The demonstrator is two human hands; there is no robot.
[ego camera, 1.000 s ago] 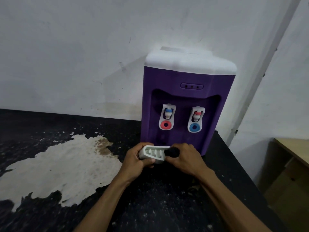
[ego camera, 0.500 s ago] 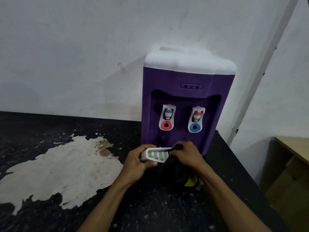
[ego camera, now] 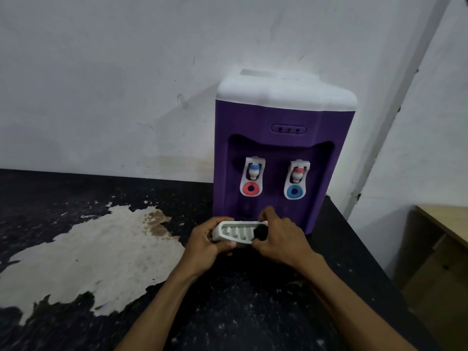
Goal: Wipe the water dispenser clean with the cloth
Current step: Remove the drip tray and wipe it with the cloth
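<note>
Head view gives you only part of the cloth (ego camera: 260, 232): a small dark wad shows at the right end of the drip tray (ego camera: 234, 232), and the rest is hidden under your right hand (ego camera: 282, 240). That hand also covers the tray's right end, so you cannot tell where the tray stops there. Both forearms run out of the bottom edge.

Your left hand (ego camera: 203, 245) grips the tray's left end, with the fingers curled round its far edge and the thumb under the near one. Your right hand pinches the cloth against the tray's slotted face.

The tray's long axis lies left to right, and its slotted face is tilted up toward you. You hold it just in front of the base of the water dispenser (ego camera: 283, 145), above the black counter (ego camera: 253, 312). The dispenser stands upright at the counter's back right, against the wall, with its front facing you.

Count one dispenser, one tray and one cloth. There are two taps: the left tap (ego camera: 252, 177) has a red ring and the right tap (ego camera: 295, 180) has a blue ring. Three small indicator dots (ego camera: 288, 129) sit above the taps. One pale peeled patch (ego camera: 88, 257) spreads across the counter at your left.
</note>
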